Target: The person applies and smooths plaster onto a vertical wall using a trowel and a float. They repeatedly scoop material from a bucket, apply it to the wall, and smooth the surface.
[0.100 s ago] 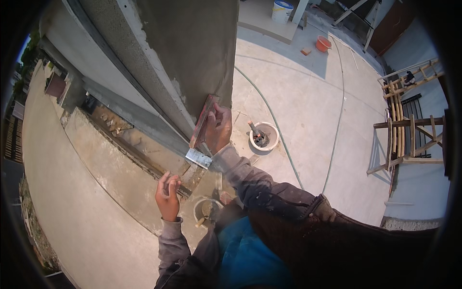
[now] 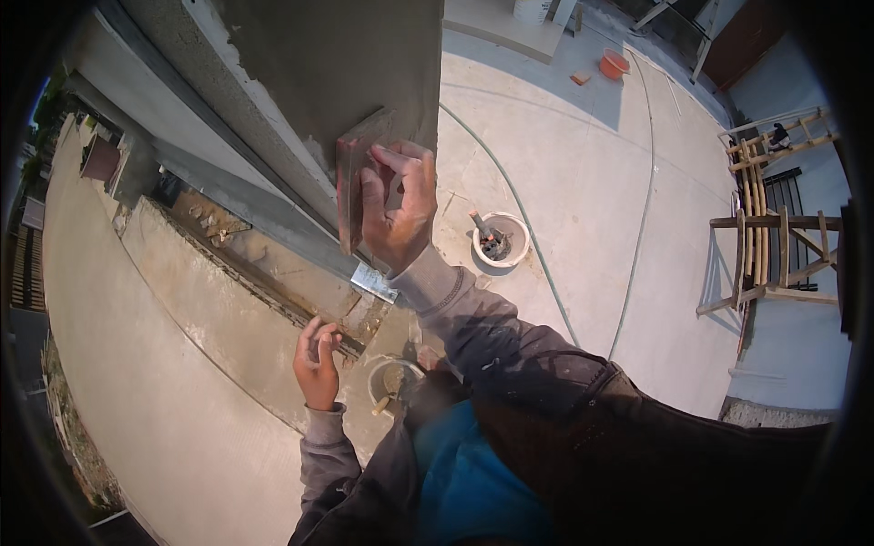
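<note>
My right hand (image 2: 401, 207) is closed on a plastering float (image 2: 349, 202), a flat reddish board worn grey with mortar. The float lies against the freshly plastered grey face of a column (image 2: 364, 64), close to its pale left edge strip. Lower left, my left hand (image 2: 318, 369) hangs in the air with its fingers loosely bent and apart, and nothing shows in it. Under the column's lower end is a shiny metal piece (image 2: 373, 283). Near my feet stands a bucket (image 2: 375, 380) of mortar with a yellowish handle sticking out.
A white tub (image 2: 519, 250) with mortar and a tool handle stands right of the column. Beyond it a green hose (image 2: 501, 187) crosses the pale floor. An orange bucket (image 2: 614, 64) sits farther back, and wooden trestles (image 2: 774, 223) lean rightward. A dirt-filled trench (image 2: 264, 268) runs left.
My right hand and the float have moved up the column, and the float has turned more upright. The metal piece shows more fully below it. My left hand stays nearly where it was.
</note>
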Motion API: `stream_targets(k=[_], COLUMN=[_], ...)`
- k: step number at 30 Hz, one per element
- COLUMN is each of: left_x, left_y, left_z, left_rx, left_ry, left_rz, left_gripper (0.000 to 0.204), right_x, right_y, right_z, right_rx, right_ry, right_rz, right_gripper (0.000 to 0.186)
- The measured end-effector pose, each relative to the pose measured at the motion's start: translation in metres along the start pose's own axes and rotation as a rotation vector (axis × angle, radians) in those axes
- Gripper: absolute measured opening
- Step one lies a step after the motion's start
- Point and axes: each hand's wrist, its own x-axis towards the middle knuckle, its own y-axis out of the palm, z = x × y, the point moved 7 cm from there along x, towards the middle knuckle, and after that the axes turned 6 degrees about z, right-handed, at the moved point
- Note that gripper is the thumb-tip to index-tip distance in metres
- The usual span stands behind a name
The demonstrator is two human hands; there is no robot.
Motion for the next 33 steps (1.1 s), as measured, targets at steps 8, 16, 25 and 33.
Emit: stream_targets(k=[8,16,25,33], left_x=[0.012,-0.024,-0.041,-0.040], left_y=[0.023,0.010,0.043,0.056], left_z=[0.020,0.053,0.092,0.105], left_rx=[0.033,0.102,0.133,0.112], left_ry=[-0.045,-0.199,-0.344,-0.388], left_rz=[0.041,0.028,0.130,0.154], left_gripper=[0.039,0.039,0.040,0.039], right_x=[-0.096,-0.069,-0.056,-0.098], right_y=[0.014,0.021,0.018,0.027], right_z=[-0.176,-0.200,-0.194,-0.156], right_rx=[0.329,0.253,-0.085,-0.021], right_ry=[0.652,0.706,0.322,0.352], right_rz=[-0.093,-0.061,-0.118,-0.068], right_gripper=[0.017,0.032,0.023,0.021])
